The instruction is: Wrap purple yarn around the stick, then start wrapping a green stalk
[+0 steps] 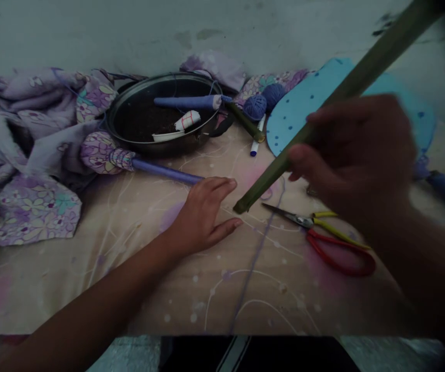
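Pale peach patterned bedsheet (90,289) spreads under my open left hand (202,214), resting flat for support, while my curled right hand (352,155) grips a long green bamboo stick (264,186), angled up above red-handled steel scissors (338,272) within reach.

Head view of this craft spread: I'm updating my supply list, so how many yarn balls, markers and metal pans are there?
Blue yarn balls: 2
White marker with a blue cap: 1
Dark metal pan: 1
Total: 4
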{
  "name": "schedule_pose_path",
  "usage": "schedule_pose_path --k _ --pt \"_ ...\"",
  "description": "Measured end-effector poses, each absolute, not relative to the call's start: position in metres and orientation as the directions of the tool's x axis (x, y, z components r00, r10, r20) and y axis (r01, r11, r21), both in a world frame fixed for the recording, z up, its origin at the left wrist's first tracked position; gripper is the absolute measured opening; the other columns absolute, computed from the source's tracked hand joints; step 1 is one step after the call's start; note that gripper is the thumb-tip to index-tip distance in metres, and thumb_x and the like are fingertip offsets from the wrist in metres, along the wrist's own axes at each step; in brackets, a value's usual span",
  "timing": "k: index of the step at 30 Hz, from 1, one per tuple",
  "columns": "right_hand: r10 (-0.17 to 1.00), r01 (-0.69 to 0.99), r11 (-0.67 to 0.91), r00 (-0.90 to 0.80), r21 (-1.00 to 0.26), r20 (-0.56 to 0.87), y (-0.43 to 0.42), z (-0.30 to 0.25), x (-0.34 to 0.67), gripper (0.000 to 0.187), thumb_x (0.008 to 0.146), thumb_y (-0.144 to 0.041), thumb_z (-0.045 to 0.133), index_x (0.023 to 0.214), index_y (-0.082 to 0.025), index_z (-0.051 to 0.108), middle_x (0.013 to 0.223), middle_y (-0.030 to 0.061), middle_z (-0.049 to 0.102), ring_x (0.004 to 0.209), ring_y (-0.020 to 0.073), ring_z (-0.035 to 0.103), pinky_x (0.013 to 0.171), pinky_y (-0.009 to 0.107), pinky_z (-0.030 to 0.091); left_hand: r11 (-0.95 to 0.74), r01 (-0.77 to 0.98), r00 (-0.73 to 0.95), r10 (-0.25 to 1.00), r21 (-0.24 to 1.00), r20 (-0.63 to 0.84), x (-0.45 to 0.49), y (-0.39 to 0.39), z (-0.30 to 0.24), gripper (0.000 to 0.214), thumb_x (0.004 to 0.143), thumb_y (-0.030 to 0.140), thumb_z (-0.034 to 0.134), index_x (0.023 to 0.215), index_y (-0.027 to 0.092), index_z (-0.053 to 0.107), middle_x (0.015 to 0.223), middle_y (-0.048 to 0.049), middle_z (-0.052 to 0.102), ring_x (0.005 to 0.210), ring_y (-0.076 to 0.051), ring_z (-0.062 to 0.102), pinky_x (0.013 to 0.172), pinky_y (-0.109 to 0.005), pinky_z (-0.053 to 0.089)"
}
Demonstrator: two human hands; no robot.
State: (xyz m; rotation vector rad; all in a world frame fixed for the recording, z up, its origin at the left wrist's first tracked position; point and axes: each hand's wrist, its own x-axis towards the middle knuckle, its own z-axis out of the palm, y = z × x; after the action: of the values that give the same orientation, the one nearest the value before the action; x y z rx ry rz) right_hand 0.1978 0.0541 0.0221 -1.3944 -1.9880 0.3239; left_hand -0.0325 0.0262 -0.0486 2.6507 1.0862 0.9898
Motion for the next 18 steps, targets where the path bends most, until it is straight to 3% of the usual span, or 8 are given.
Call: schedule_pose_path --k 3,6,9,11,14,18 --pt "0.881 0.369 0.473 -0.204 -0.8 0.427 0.041 0.007 0.18 0.025 0.083 -0.033 0.057 0.102 -0.032 0.04 0.089 -0.0024 0.058 0.071 0.0163 0.065 0.06 0.033 0.056 -0.675 0.57 0.523 0.738 0.468 0.427 -0.027 0.024 -0.047 0.045 0.083 0.04 0.053 0.121 0.02 0.041 0.107 -0.0102 0.059 0.099 -0.022 0.055 0.086 -0.04 0.045" --pt "0.879 0.185 0.431 -0.306 -0.883 0.365 0.045 -0.004 0.18 0.031 0.085 -0.029 0.054 0.11 -0.038 0.037 0.094 -0.0036 0.059 0.081 0.0157 0.065 0.068 0.034 0.057 -0.558 0.563 0.426 0.828 0.609 0.365 -0.025 0.021 -0.049 0.027 0.089 0.033 0.041 0.111 0.019 0.047 0.088 -0.0053 0.061 0.079 -0.016 0.057 0.071 -0.032 0.048" --pt "0.854 0.354 0.505 -0.34 -0.787 0.395 0.06 -0.015 0.194 0.036 0.088 -0.033 0.045 0.121 -0.041 0.034 0.111 -0.0008 0.058 0.094 0.0178 0.062 0.075 0.037 0.055 -0.445 0.575 0.246 0.894 0.687 0.374 -0.029 0.022 -0.053 0.027 0.091 0.034 0.035 0.109 0.018 0.047 0.078 -0.0028 0.058 0.069 -0.014 0.054 0.062 -0.03 0.047" --pt "0.836 0.622 0.545 -0.349 -0.562 0.424 0.073 -0.024 0.204 0.031 0.088 -0.034 0.044 0.119 -0.031 0.046 0.106 0.0045 0.061 0.091 0.0208 0.061 0.078 0.04 0.051 -0.417 0.601 0.166 0.9 0.682 0.404 -0.034 0.024 -0.056 0.027 0.09 0.035 0.036 0.108 0.017 0.047 0.074 -0.0014 0.056 0.066 -0.014 0.053 0.061 -0.03 0.046" --pt "0.895 0.843 0.413 -0.306 -0.344 0.325 0.091 -0.036 0.215 0.026 0.087 -0.037 0.042 0.097 -0.021 0.061 0.087 0.0078 0.064 0.08 0.0221 0.06 0.072 0.038 0.046 -0.398 0.651 0.113 0.893 0.647 0.436 -0.039 0.027 -0.058 0.024 0.089 0.033 0.04 0.106 0.018 0.049 0.075 -0.0013 0.057 0.067 -0.014 0.054 0.063 -0.031 0.046" --pt "0.961 0.923 0.266 -0.23 -0.277 0.156 0.107 -0.043 0.214 0.047 0.087 -0.053 0.033 0.063 -0.021 0.056 0.062 0.008 0.058 0.062 0.0223 0.055 0.055 0.036 0.039 -0.348 0.701 0.082 0.907 0.623 0.414 -0.04 0.026 -0.057 0.019 0.088 0.029 0.042 0.102 0.019 0.051 0.072 -0.0003 0.058 0.062 -0.013 0.053 0.059 -0.03 0.044"
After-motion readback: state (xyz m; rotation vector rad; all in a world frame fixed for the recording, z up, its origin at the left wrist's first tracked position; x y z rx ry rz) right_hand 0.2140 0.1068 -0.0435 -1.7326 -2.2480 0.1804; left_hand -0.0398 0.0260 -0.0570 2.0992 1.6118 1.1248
